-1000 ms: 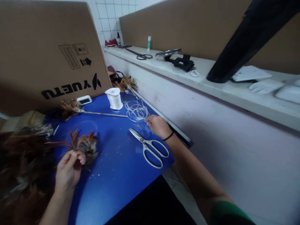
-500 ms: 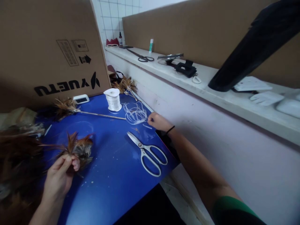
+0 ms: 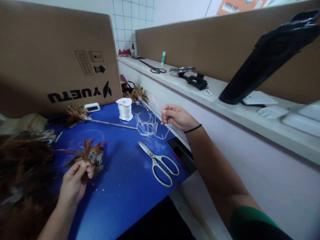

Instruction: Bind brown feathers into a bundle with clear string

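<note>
My left hand (image 3: 76,178) pinches a bunch of brown and grey feathers (image 3: 88,153) above the blue table (image 3: 120,206). Raised at the table's right edge, my right hand (image 3: 176,116) has its fingers closed on a thin strand, which trails to a loose tangle of white string (image 3: 147,126). Exactly where the strand enters the fingers is hard to see. Behind the tangle stands a spool of white cord (image 3: 125,110). Metal scissors (image 3: 158,163) lie between my hands, blades pointing away from me.
A feather-tipped stick (image 3: 112,124) lies across the back of the table. Dark feathers (image 3: 25,173) are heaped at left. A phone (image 3: 180,151) rests by the right edge. A cardboard box (image 3: 62,40) stands behind. Along the right runs a ledge (image 3: 215,96) holding black scissors (image 3: 157,70).
My right hand has risen from beside the tangle, and a strand now stretches out to the right of it. The left hand keeps its feathers. The view has shifted slightly.
</note>
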`<state>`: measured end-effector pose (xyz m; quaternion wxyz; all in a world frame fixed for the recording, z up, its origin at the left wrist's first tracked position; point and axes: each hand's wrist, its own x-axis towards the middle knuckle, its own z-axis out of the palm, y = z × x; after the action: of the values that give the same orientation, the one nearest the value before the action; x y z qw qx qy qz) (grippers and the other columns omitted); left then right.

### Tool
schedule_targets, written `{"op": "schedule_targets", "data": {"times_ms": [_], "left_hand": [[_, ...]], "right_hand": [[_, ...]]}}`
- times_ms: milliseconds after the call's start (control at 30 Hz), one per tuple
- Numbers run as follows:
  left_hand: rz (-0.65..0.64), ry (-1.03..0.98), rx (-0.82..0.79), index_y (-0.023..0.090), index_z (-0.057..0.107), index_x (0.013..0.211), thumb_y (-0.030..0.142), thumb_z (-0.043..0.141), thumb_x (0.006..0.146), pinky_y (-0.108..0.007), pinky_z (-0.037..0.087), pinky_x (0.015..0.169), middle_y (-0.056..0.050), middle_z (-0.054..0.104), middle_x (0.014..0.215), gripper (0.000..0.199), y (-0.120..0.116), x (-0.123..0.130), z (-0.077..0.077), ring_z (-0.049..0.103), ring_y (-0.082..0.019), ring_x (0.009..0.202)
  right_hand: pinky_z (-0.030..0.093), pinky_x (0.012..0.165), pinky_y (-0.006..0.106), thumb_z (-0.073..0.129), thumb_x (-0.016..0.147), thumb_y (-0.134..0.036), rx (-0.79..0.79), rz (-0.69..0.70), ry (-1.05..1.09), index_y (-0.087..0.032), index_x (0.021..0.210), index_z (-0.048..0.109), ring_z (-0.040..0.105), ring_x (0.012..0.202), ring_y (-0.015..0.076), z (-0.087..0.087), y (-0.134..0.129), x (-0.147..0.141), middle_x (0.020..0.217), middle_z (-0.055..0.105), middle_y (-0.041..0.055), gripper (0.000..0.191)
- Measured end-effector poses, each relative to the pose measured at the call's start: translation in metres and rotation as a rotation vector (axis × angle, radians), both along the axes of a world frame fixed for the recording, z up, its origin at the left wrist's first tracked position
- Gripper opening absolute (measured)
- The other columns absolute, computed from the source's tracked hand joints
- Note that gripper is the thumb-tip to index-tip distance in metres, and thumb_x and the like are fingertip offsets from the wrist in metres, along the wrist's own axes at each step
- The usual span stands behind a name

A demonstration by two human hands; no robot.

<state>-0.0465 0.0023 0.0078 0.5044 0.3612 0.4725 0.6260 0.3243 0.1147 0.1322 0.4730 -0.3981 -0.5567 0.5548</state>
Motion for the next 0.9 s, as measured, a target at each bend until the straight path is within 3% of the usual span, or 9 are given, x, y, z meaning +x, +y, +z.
{"op": "schedule_targets", "data": {"times_ms": [100, 167, 233, 300, 400, 567, 733, 900], "left_hand": [[-0.016, -0.040, 0.028, 0.016, 0.059, 0.070, 0.030, 0.072, 0.068, -0.020, 0.037, 0.046, 0.001, 0.049, 0.057, 0.019, 0.001, 0.000, 0.001, 0.046, -0.009, 0.052], [-0.013, -0.085, 0.046, 0.015, 0.059, 0.071, 0.029, 0.071, 0.068, -0.019, 0.037, 0.046, 0.002, 0.049, 0.057, 0.019, 0.003, 0.000, 0.002, 0.046, -0.008, 0.051], [-0.022, -0.134, 0.059, 0.015, 0.058, 0.072, 0.027, 0.071, 0.068, -0.019, 0.037, 0.047, 0.002, 0.048, 0.057, 0.018, 0.003, -0.001, 0.003, 0.046, -0.008, 0.051], [-0.019, -0.165, 0.066, 0.015, 0.058, 0.073, 0.026, 0.071, 0.068, -0.018, 0.037, 0.046, 0.002, 0.049, 0.057, 0.018, 0.004, -0.001, 0.004, 0.046, -0.008, 0.051], [-0.020, -0.186, 0.047, 0.015, 0.058, 0.073, 0.027, 0.072, 0.067, -0.018, 0.038, 0.045, 0.002, 0.051, 0.059, 0.020, 0.003, 0.002, 0.005, 0.048, -0.008, 0.050], [-0.023, -0.151, 0.086, 0.015, 0.059, 0.075, 0.030, 0.071, 0.068, -0.018, 0.038, 0.045, 0.000, 0.061, 0.078, 0.020, 0.003, 0.008, 0.007, 0.048, -0.005, 0.047], [-0.052, -0.060, 0.055, 0.014, 0.059, 0.073, 0.034, 0.068, 0.071, -0.018, 0.036, 0.044, 0.004, 0.051, 0.051, 0.022, 0.002, 0.011, 0.008, 0.045, -0.006, 0.040], [-0.084, -0.041, 0.034, 0.014, 0.058, 0.072, 0.035, 0.068, 0.071, -0.018, 0.034, 0.038, 0.001, 0.059, 0.059, 0.024, 0.003, 0.012, 0.005, 0.044, -0.005, 0.036]], "right_hand": [[0.032, 0.041, 0.017, 0.065, 0.071, -0.022, 0.081, 0.045, 0.157, -0.017, 0.080, 0.053, 0.036, 0.042, 0.0026, 0.015, -0.012, -0.015, 0.058, 0.053, -0.0051, 0.016], [0.023, 0.038, 0.016, 0.063, 0.074, -0.021, 0.102, 0.081, 0.127, -0.016, 0.085, 0.057, 0.030, 0.042, 0.0018, 0.021, -0.022, -0.030, 0.061, 0.054, -0.0036, 0.014], [0.021, 0.038, 0.017, 0.060, 0.075, -0.021, 0.108, 0.095, 0.017, -0.015, 0.087, 0.061, 0.030, 0.043, 0.0023, 0.019, -0.034, -0.052, 0.062, 0.055, -0.0024, 0.013], [0.025, 0.040, 0.018, 0.060, 0.074, -0.019, 0.136, 0.078, -0.137, -0.014, 0.082, 0.064, 0.033, 0.045, 0.0029, 0.008, -0.045, -0.077, 0.062, 0.055, -0.0019, 0.010], [0.036, 0.052, 0.020, 0.062, 0.072, -0.021, 0.196, 0.053, -0.341, -0.013, 0.074, 0.065, 0.044, 0.054, 0.0062, -0.022, -0.059, -0.119, 0.063, 0.057, -0.0007, 0.009], [0.034, 0.053, 0.020, 0.061, 0.071, -0.024, 0.256, 0.089, -0.575, -0.016, 0.070, 0.067, 0.046, 0.053, 0.0073, -0.066, -0.072, -0.168, 0.058, 0.057, -0.0023, 0.010], [0.032, 0.053, 0.020, 0.061, 0.071, -0.024, 0.302, 0.144, -0.644, -0.018, 0.071, 0.069, 0.045, 0.052, 0.0070, -0.075, -0.074, -0.187, 0.057, 0.057, -0.0030, 0.010], [0.028, 0.050, 0.019, 0.061, 0.072, -0.028, 0.328, 0.209, -0.636, -0.018, 0.074, 0.069, 0.038, 0.049, 0.0061, -0.075, -0.062, -0.194, 0.053, 0.050, -0.0051, 0.013]]}}
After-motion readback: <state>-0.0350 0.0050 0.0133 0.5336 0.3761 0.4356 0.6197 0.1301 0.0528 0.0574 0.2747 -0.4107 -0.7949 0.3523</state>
